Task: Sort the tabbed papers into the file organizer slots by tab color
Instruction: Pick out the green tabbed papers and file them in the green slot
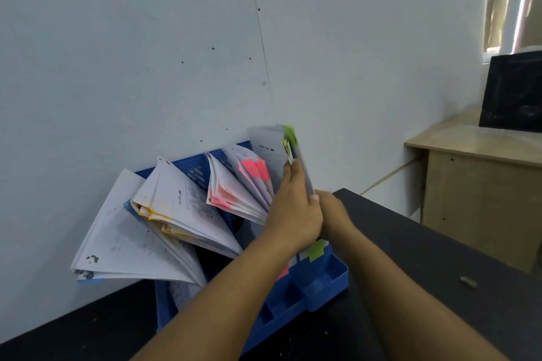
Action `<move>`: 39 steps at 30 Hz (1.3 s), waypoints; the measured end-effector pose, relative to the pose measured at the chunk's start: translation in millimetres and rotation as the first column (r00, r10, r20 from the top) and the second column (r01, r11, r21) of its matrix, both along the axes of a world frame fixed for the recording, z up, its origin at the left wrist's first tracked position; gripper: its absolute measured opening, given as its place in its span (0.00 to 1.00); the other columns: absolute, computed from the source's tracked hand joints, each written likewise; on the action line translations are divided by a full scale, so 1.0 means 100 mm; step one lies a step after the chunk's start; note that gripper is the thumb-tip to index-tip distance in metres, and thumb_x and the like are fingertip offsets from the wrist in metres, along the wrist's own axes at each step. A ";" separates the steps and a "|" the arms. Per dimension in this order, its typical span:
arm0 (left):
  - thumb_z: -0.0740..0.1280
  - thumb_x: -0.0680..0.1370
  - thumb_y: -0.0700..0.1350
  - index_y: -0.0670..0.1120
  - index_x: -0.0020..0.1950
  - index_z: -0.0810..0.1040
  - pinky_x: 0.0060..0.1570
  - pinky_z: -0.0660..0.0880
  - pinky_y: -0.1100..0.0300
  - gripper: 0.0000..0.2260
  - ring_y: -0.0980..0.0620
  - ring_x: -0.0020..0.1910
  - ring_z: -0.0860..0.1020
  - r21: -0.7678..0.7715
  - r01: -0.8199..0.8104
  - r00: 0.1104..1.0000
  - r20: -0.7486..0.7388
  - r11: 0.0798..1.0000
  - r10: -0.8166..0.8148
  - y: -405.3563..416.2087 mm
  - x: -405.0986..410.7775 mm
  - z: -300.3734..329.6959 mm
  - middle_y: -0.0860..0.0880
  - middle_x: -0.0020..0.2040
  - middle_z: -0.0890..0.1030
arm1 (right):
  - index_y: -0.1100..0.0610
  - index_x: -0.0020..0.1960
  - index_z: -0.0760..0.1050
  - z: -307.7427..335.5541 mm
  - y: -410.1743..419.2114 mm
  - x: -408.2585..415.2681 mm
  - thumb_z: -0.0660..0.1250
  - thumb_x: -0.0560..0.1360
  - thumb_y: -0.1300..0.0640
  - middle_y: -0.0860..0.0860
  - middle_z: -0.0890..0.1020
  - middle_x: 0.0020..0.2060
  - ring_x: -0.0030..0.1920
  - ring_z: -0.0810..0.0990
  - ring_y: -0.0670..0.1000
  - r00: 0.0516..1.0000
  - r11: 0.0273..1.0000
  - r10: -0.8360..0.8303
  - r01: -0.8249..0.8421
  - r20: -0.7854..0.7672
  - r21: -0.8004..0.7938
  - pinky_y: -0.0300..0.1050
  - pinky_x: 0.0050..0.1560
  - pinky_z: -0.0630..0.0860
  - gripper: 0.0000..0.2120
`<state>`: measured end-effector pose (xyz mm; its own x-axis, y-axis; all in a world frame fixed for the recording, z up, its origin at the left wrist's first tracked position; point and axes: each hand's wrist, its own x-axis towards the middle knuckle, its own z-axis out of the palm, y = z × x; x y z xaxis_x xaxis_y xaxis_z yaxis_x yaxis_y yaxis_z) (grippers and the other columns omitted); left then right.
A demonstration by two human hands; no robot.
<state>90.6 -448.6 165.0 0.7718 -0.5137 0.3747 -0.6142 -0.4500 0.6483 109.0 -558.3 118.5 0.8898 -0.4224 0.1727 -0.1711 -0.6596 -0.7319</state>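
A blue file organizer (322, 281) stands on the black table against the wall. Its slots hold fanned papers: a leftmost stack with a blue tab (123, 246), a yellow-tabbed stack (181, 208) and a pink-tabbed stack (243, 187). At the right end stand upright papers with green tabs (289, 138). My left hand (290, 214) presses flat against their left face. My right hand (331, 214) holds them from the right side, with the thumb tip on their edge. Green and pink label tabs (316, 250) mark the organizer's front.
The black table (440, 272) runs to the right, with a small scrap (468, 282) lying on it. A wooden desk (481, 173) with a dark monitor (513, 91) stands at the far right. The white wall is directly behind the organizer.
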 end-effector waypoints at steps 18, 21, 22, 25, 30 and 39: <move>0.66 0.77 0.47 0.57 0.75 0.55 0.70 0.62 0.56 0.30 0.52 0.73 0.62 -0.053 0.095 0.988 -0.120 0.994 -0.101 -0.05 -0.03 -0.08 0.56 0.78 0.56 | 0.49 0.57 0.71 -0.30 -0.04 -0.25 0.63 0.69 0.45 0.48 0.82 0.44 0.44 0.81 0.50 0.999 0.996 0.042 -0.044 0.035 0.073 0.54 0.45 0.81 0.18; 0.66 0.77 0.46 0.56 0.70 0.61 0.60 0.66 0.65 0.24 0.59 0.61 0.68 -0.077 0.116 0.987 -0.105 0.990 -0.124 -0.02 -0.06 -0.04 0.54 0.73 0.65 | 0.51 0.54 0.70 -0.27 0.01 -0.26 0.62 0.74 0.51 0.49 0.81 0.41 0.42 0.81 0.52 0.997 0.999 -0.039 0.039 0.068 0.002 0.52 0.43 0.80 0.10; 0.66 0.77 0.46 0.56 0.70 0.61 0.58 0.65 0.67 0.24 0.60 0.59 0.67 -0.085 0.123 0.987 -0.095 0.989 -0.131 0.01 -0.07 -0.05 0.55 0.73 0.65 | 0.51 0.50 0.72 -0.26 0.02 -0.24 0.61 0.76 0.53 0.50 0.81 0.39 0.40 0.81 0.52 0.993 0.996 -0.088 0.087 0.083 0.018 0.51 0.41 0.80 0.04; 0.68 0.76 0.50 0.58 0.69 0.64 0.65 0.67 0.62 0.24 0.58 0.69 0.66 -0.129 0.120 0.990 -0.063 0.984 -0.129 0.15 -0.11 -0.20 0.59 0.73 0.62 | 0.51 0.40 0.73 -0.24 0.03 -0.20 0.55 0.80 0.48 0.51 0.81 0.36 0.37 0.80 0.51 0.969 0.975 -0.217 0.208 0.116 0.084 0.48 0.38 0.78 0.14; 0.70 0.73 0.50 0.61 0.60 0.73 0.64 0.72 0.59 0.17 0.64 0.64 0.70 -0.198 0.057 0.991 -0.110 0.978 -0.080 0.60 -0.28 -0.66 0.60 0.70 0.67 | 0.53 0.39 0.74 -0.25 0.03 -0.15 0.54 0.80 0.41 0.51 0.79 0.36 0.36 0.77 0.52 0.950 0.957 -0.291 0.288 0.111 0.045 0.45 0.35 0.74 0.20; 0.68 0.75 0.48 0.59 0.53 0.76 0.53 0.73 0.63 0.09 0.63 0.54 0.74 -0.045 -0.124 0.992 -0.023 0.991 0.123 1.25 -0.37 -0.96 0.62 0.53 0.76 | 0.56 0.47 0.72 -0.24 0.23 -0.20 0.57 0.80 0.45 0.55 0.80 0.42 0.39 0.76 0.55 0.957 0.963 -0.268 0.262 0.110 0.069 0.48 0.39 0.75 0.15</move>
